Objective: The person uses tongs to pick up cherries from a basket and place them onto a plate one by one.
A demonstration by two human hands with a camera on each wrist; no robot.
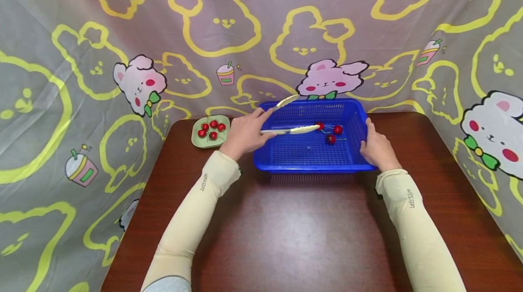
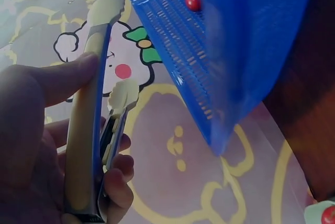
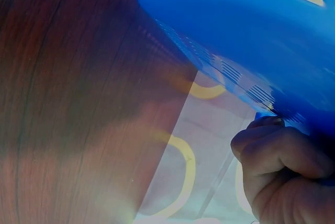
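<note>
My left hand [image 1: 244, 133] holds a pair of tongs [image 1: 304, 129] with cream scalloped tips, thumb on one arm and fingers round the other. The tongs' arms are spread, with nothing between the tips. They reach over the left side of a blue perforated basket [image 1: 302, 167]. Inside lie three red cherries [image 1: 337, 130], some with green stems; one tong tip overlaps the leftmost in the head view. At the basket's right end, my right hand [image 1: 380, 146] grips the rim. The right wrist view shows its curled fingers [image 3: 272, 140] against the blue wall.
Left of the basket, a pale green plate [image 1: 196, 142] carries several red cherries [image 1: 213, 124]. Both stand toward the back of a dark brown table [image 1: 286, 237]. A patterned cloth [image 1: 261, 19] hangs behind the table and along both sides.
</note>
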